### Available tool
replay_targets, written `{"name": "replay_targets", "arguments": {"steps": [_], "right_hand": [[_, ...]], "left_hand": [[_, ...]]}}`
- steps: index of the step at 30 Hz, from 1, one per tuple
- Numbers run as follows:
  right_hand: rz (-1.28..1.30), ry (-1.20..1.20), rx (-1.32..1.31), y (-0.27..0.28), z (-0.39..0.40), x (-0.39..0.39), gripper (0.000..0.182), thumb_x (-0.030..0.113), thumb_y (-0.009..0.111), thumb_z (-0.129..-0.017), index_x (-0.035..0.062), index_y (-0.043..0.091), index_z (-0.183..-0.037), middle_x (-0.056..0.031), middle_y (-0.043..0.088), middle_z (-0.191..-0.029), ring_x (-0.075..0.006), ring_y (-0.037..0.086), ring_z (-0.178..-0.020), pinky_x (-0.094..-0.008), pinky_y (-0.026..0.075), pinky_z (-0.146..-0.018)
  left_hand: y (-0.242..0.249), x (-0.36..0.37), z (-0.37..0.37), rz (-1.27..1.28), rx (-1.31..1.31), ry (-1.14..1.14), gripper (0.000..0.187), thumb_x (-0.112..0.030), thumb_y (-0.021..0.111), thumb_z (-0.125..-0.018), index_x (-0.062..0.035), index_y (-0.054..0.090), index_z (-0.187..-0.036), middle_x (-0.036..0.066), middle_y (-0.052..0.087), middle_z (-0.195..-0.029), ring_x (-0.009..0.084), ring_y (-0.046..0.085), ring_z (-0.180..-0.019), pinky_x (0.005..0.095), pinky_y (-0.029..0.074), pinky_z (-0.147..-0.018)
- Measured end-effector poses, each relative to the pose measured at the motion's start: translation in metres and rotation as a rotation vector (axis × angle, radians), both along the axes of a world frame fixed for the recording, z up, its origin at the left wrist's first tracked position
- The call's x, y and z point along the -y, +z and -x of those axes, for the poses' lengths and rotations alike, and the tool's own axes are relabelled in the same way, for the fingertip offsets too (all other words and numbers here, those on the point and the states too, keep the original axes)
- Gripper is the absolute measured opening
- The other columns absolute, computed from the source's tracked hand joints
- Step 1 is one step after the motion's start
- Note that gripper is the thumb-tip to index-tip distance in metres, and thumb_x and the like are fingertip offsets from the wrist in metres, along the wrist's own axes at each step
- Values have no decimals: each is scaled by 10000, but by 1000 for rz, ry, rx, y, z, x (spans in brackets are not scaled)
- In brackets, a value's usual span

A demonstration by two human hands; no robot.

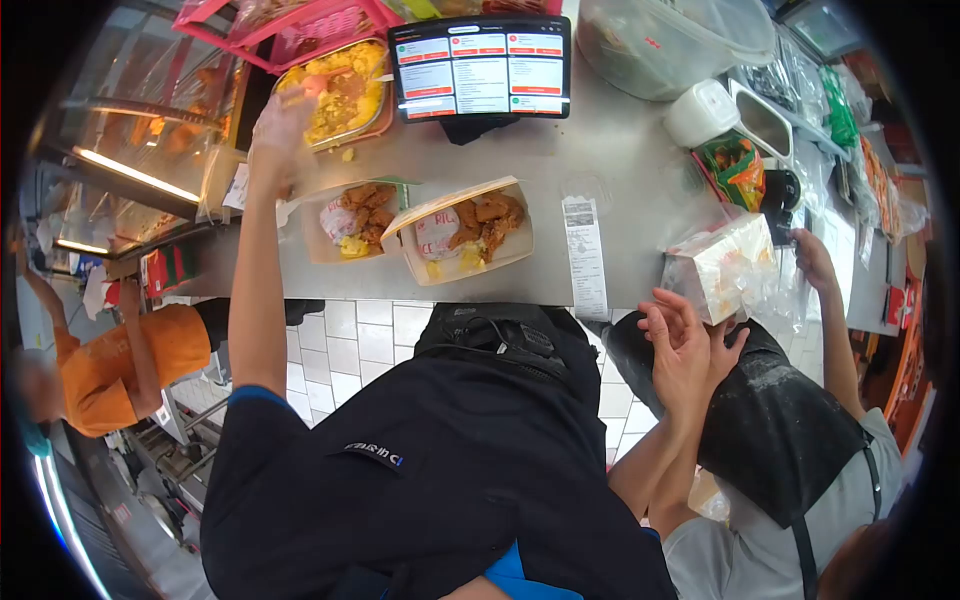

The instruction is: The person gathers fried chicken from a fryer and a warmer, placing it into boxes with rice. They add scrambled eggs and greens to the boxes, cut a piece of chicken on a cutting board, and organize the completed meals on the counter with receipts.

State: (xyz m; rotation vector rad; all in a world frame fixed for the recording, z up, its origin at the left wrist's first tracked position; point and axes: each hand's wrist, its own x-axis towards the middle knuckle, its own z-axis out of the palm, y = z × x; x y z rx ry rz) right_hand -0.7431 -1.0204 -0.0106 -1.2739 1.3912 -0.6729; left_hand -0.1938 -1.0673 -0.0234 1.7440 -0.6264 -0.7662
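My left hand [282, 125], blurred by motion, is at the left edge of a metal tray [345, 92] of yellow food, near a reddish item; its grip is unclear. My right hand [676, 340] is raised past the counter's front edge, palm up, fingers apart and empty. Between them on the counter, two open cardboard boxes stand side by side. The left box [318, 245] and the right box [512, 262] each hold fried chicken [487, 222], a wrapped item with red print [436, 235] and some yellow food. A long printed receipt [584, 255] lies right of them.
A tablet [482, 70] stands at the back, beside a pink basket [290, 35] and a large clear tub [675, 45]. A co-worker [800, 500] at the right has a hand by a bagged white box [722, 265]. Another person [135, 370] in orange stands far left.
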Motion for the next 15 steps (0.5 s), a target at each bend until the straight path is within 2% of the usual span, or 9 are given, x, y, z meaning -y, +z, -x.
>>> {"name": "replay_targets", "arguments": {"steps": [2,3,5,6,8,9,11,13,15], "right_hand": [[-35,-26,-23,-5,0,-2,288,152,614,-954,-18,574,-1183,-111,686,-982,-124,632,-834,-238,496,-749],[-58,-36,-41,-7,-2,-2,282,154,617,-952,-17,581,-1173,-111,689,-984,-122,632,-832,-240,498,-749],[-77,3,-71,-8,-8,2,275,150,619,-950,-18,586,-1165,-112,690,-980,-121,633,-830,-244,500,-750],[-83,37,-99,-6,-11,5,269,147,620,-948,-18,592,-1158,-113,692,-976,-119,633,-828,-247,501,-751],[-58,91,-109,-2,-14,10,266,141,618,-947,-20,592,-1156,-116,692,-973,-118,632,-828,-251,501,-750],[-34,120,-124,1,-14,13,263,136,617,-946,-21,592,-1155,-120,693,-970,-117,632,-828,-254,502,-749],[-14,89,-111,6,-12,16,261,132,616,-946,-20,591,-1157,-116,691,-970,-118,631,-830,-253,501,-748],[0,58,-103,7,-9,13,259,128,616,-946,-18,590,-1158,-113,689,-970,-119,630,-832,-252,500,-747],[-67,18,-128,6,-5,9,288,169,592,-972,-17,565,-1190,-97,661,-1026,-110,609,-869,-215,466,-736]], "left_hand": [[24,-21,41,-661,672,-289,426,-289,684,-845,-93,611,-1216,116,633,-1193,211,621,-1017,341,495,-902],[15,-17,31,-670,671,-291,426,-289,684,-845,-93,611,-1216,116,633,-1193,211,621,-1017,341,495,-902],[-23,-9,-3,-905,1335,-1529,513,-289,679,-817,-78,584,-1275,122,643,-1217,218,634,-1049,314,483,-922],[-47,-8,-17,-919,1322,-1519,513,-289,679,-817,-78,584,-1275,122,643,-1217,218,634,-1049,314,483,-922],[-79,-3,-42,-556,730,-982,457,-335,626,-857,-142,610,-1270,153,650,-1188,312,639,-1050,395,491,-916],[-59,4,-27,-552,744,-974,457,-335,626,-857,-142,610,-1270,153,650,-1188,312,639,-1050,395,491,-916],[-30,17,9,-872,1035,-1255,638,-396,654,-825,-130,502,-1384,164,597,-1275,349,594,-1110,393,470,-964],[-30,16,9,-828,1142,-1273,566,-419,617,-859,-146,534,-1347,159,626,-1224,353,622,-1059,403,494,-910],[-30,18,9,-938,1190,-1265,452,-436,555,-901,-144,601,-1242,210,665,-1067,374,654,-936,440,520,-814]]}}
